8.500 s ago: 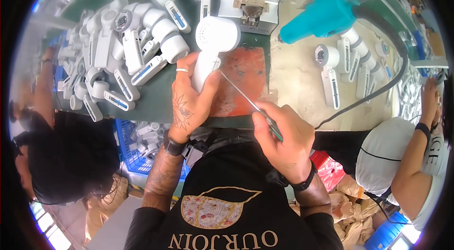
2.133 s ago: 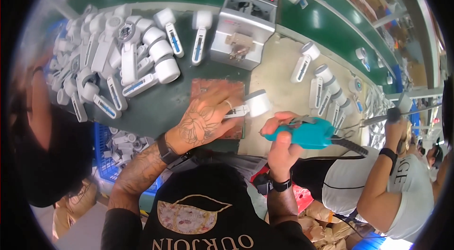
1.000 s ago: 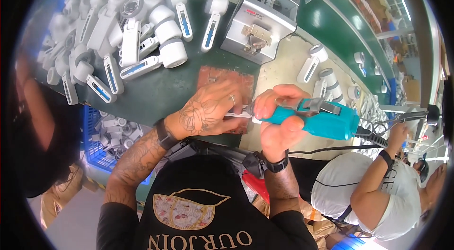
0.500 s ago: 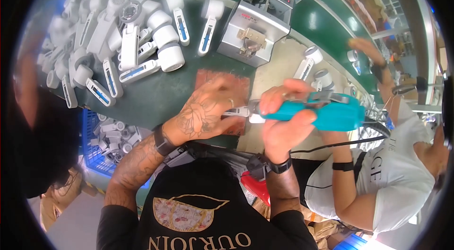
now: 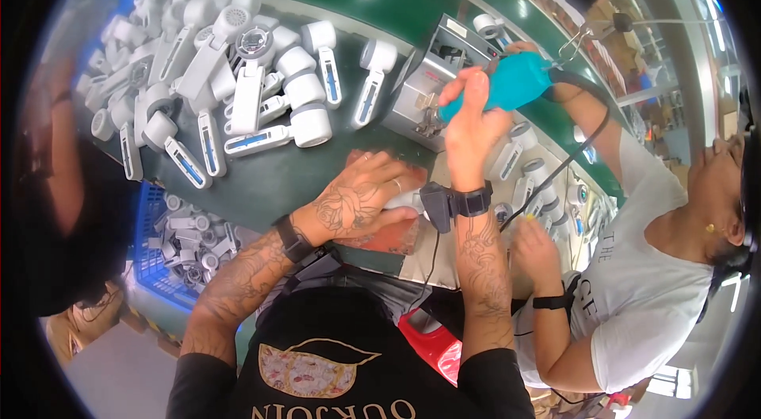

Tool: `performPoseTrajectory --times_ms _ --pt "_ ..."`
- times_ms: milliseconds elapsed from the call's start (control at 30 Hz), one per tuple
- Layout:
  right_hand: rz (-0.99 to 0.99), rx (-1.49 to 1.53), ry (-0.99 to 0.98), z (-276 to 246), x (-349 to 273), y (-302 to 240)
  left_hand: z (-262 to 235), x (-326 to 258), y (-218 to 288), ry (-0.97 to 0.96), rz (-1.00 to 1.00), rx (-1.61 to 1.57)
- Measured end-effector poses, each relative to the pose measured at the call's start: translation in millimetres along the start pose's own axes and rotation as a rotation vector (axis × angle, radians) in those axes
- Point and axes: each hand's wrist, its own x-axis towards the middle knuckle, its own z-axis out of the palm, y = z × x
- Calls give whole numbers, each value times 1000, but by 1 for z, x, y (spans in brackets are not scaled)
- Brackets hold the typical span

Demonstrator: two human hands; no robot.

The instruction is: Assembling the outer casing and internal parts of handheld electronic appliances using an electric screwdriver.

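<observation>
My right hand [image 5: 473,122] grips a teal electric screwdriver [image 5: 517,84], raised beside the front of a grey metal box-shaped machine [image 5: 420,94] that looks like a screw feeder. The driver's tip end is at the machine's front fitting. Low over a reddish mat [image 5: 396,243], my left hand [image 5: 357,201] has its fingers closed on a small handheld fan [image 5: 405,201], of which only a pale grey part shows. The rest of that fan is hidden by my fingers and my right wrist.
White handheld fans [image 5: 261,94] lie heaped at the left of the green bench. A blue basket [image 5: 151,260] of grey parts stands below. More fans [image 5: 535,173] lie at the right, where a co-worker in a white shirt [image 5: 634,284] reaches over. The driver's black cable hangs down.
My right hand has lifted the screwdriver off the fan and carried it up and forward to the machine. My left hand stays on the fan. The co-worker's arm has come nearer.
</observation>
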Motion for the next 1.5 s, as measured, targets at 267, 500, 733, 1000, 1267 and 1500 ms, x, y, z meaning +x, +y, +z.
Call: performPoseTrajectory --times_ms 267,500,733,1000,1267,1500 --pt "142 35 -7 -6 -23 -15 0 0 -4 -6 -3 -31" --pt "204 99 -27 -44 -71 -49 2 0 0 -20 -53 -41" --pt "227 103 -84 -45 -80 -40 4 -2 0 -10 -58 -9" --pt "242 175 -63 -40 -80 -31 1 1 5 -45 -69 31" --pt "240 157 -92 -41 -72 -34 -1 3 4 -39 -41 12" --pt "85 -44 22 -9 -11 -27 -4 -2 4 -34 -48 10"
